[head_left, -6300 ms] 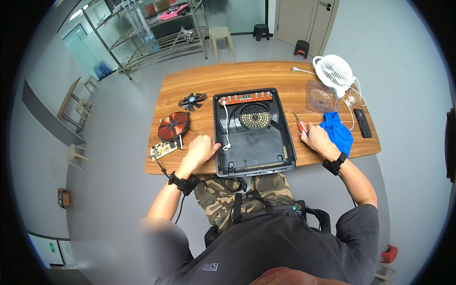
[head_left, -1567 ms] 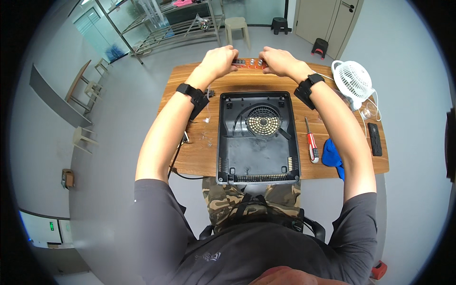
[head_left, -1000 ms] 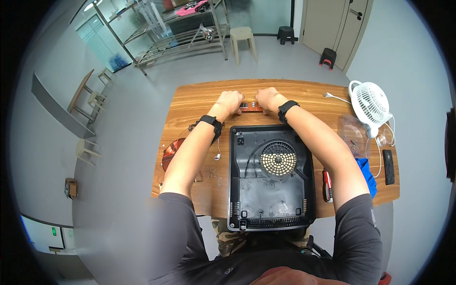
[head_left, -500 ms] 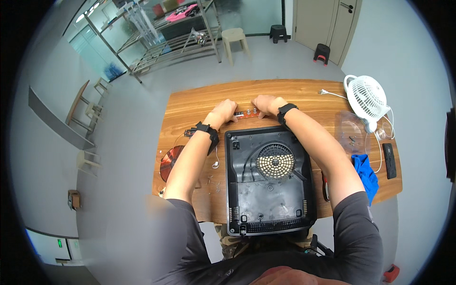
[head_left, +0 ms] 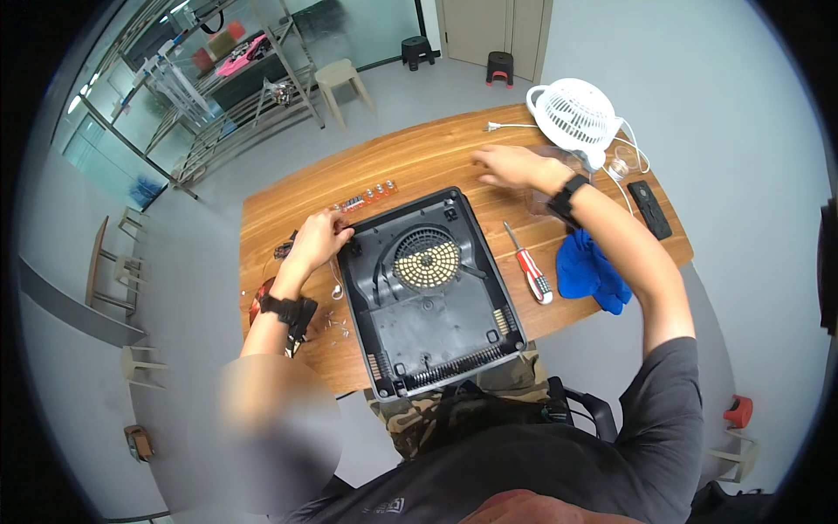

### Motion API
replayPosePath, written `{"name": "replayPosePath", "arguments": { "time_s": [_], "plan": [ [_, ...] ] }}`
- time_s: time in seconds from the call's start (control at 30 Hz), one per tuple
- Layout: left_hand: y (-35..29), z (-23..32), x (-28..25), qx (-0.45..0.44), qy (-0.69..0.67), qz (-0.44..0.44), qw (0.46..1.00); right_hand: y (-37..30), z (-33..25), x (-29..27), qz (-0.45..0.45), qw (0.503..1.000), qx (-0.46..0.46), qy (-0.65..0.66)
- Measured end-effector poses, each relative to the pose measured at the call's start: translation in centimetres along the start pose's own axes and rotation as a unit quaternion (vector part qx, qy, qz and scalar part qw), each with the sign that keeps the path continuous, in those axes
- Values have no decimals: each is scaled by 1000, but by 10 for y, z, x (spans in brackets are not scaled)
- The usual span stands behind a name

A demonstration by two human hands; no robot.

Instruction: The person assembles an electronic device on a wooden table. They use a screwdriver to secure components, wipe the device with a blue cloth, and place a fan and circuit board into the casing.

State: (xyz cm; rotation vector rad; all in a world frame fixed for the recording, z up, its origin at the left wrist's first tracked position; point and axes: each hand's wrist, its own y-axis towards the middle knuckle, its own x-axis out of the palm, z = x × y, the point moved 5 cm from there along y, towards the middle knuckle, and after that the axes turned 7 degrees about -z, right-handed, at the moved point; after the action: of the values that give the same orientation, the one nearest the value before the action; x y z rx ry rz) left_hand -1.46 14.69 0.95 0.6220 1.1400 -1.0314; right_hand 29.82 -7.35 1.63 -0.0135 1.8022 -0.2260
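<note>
Aslant | housing [head_left: 431, 306]: long axis away, veering left | left hand [head_left: 319, 239]: can't tell | right hand [head_left: 515, 166]: released

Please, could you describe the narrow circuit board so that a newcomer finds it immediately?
On the wooden table, find the large black shell. Just beyond its far edge, by the left hand, lies the narrow orange circuit board. Its row of shiny round parts sets it apart.

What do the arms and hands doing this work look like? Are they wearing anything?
The left hand and right hand are a person's, ungloved. A black wrist strap with a dark, blocky piece shows on the left; another black strap circles the right wrist. The right sleeve is short and dark grey; the left sleeve area is too blurred to describe.
</note>
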Motion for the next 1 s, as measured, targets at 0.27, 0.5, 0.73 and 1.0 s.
{"name": "replayPosePath", "arguments": {
  "time_s": [0.27, 0.5, 0.73, 1.0],
  "plan": [
    [-79, 10, 31, -101, -32, 1, 994, -199, 44, 44, 37, 992, 111, -52],
    [-100, 22, 59, -109, 41, 19, 993, -243, 14, 64, 66, 979, 184, -50],
    [-108, 35, 68, -147, 40, 12, 988, -237, 13, 94, 85, 992, 85, 31],
    [-113, 51, 85, -49, 78, 127, 988, -220, -29, -1, 145, 987, 75, 11]
  ]
}}
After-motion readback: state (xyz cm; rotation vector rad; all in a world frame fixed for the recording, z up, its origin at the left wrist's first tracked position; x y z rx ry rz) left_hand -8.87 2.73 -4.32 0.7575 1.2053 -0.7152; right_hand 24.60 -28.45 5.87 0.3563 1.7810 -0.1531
